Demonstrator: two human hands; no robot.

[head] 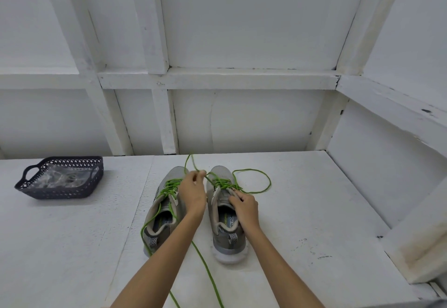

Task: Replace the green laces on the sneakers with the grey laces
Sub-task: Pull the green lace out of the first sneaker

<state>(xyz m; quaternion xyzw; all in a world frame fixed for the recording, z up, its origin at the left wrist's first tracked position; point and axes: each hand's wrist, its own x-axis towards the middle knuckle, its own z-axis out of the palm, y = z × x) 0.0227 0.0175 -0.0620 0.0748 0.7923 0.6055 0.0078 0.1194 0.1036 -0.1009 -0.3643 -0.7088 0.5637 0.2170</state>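
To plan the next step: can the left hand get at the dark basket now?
Probably yes: nothing stands between the left hand and the basket, but its fingers pinch the green lace and must release it first.

basket (60,178) left of sneakers (193,211)

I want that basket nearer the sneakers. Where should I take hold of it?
Take the looped handle at the left end of the basket, coming from the left and above: it is the only handle showing, and the lattice walls slope outward.
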